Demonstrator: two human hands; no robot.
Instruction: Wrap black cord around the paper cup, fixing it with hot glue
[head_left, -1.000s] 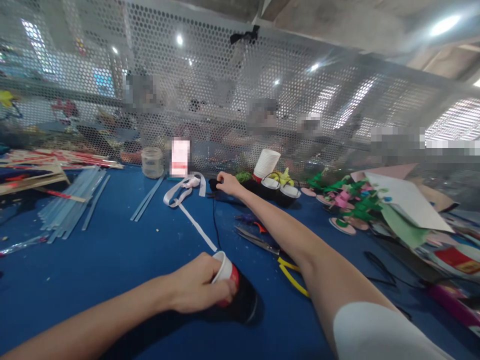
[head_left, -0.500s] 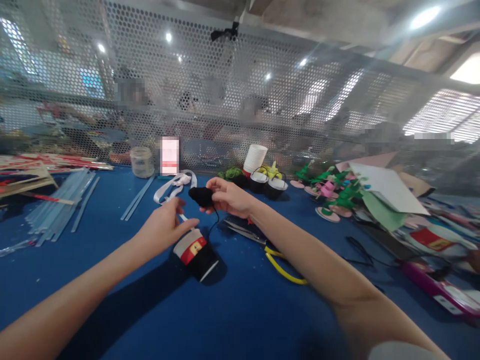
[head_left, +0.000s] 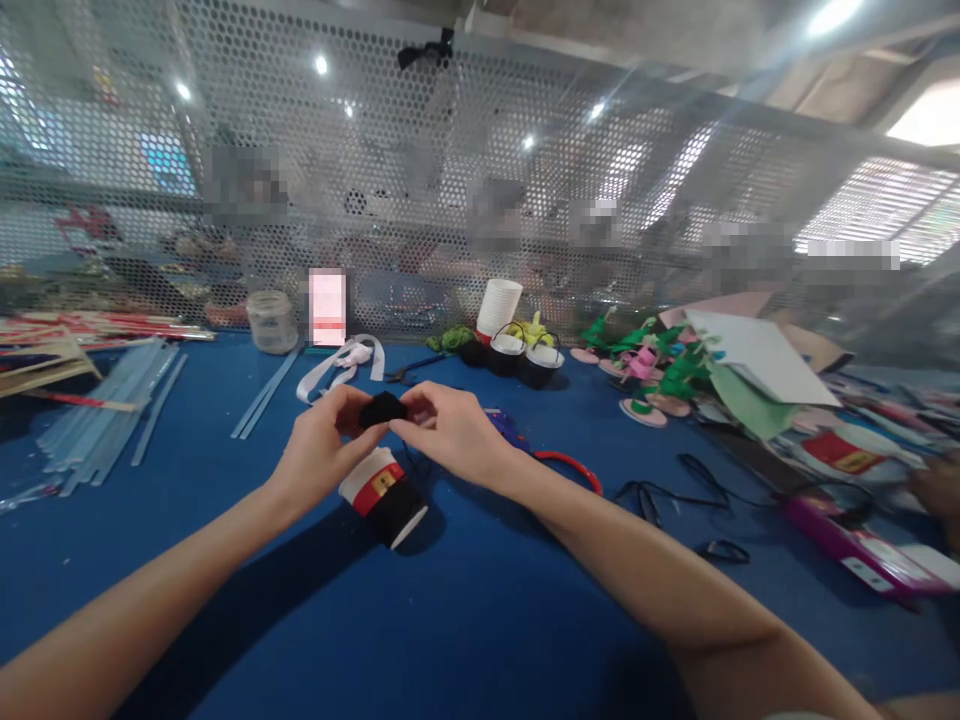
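The left hand [head_left: 319, 445] has its grip pinched on the black yarn bundle [head_left: 383, 408], just beyond the red-banded cup [head_left: 384, 497] on the table [head_left: 420, 620], the right hand [head_left: 457, 437] pinching opposite, apparently working the yarn, which next calls for steady control

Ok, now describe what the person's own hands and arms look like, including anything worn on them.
The left hand and right hand are bare: no gloves, and no rings visible, though some fingers are hidden. No watch or bracelet shows on either wrist. The left forearm and right forearm are uncovered.
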